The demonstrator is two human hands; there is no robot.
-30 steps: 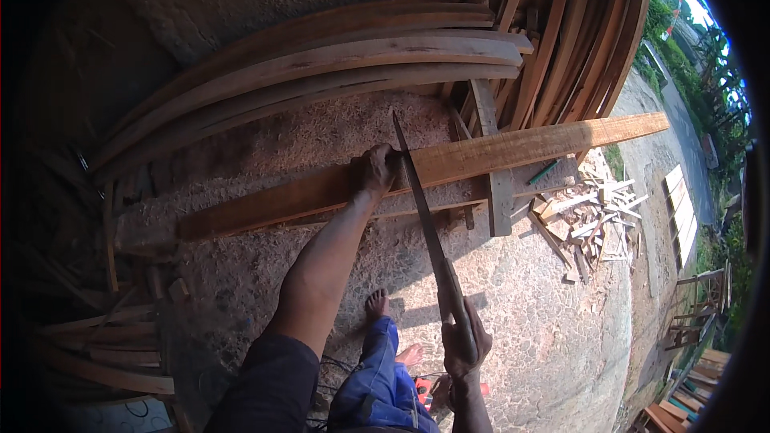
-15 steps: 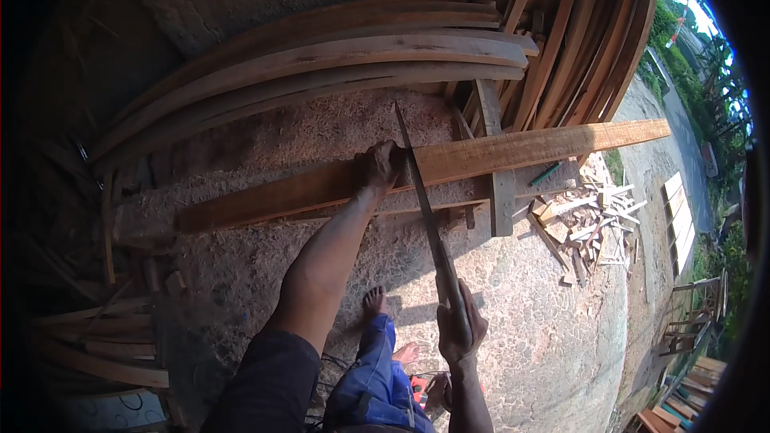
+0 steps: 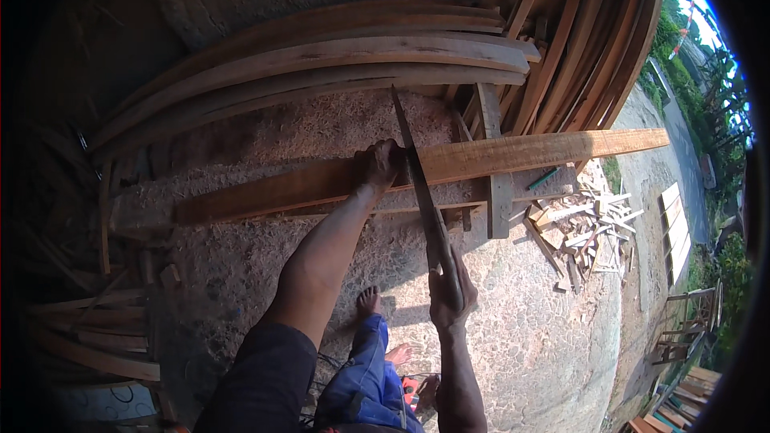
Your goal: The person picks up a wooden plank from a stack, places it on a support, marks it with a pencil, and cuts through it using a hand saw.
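The right hand (image 3: 453, 297) is wrapping its fingers around the handle of a saw (image 3: 430, 207); the left hand (image 3: 379, 163) is clasping a plank (image 3: 513, 154) just beside the blade. The saw is crossing the plank, which is lying over a wooden stand (image 3: 499, 212).

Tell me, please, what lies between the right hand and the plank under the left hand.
In the head view, the handsaw blade spans from the right hand to the plank; behind it show a wooden rail and rough ground.

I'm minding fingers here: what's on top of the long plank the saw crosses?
The left hand rests there and the saw crosses; the plank directly beneath them is hidden.
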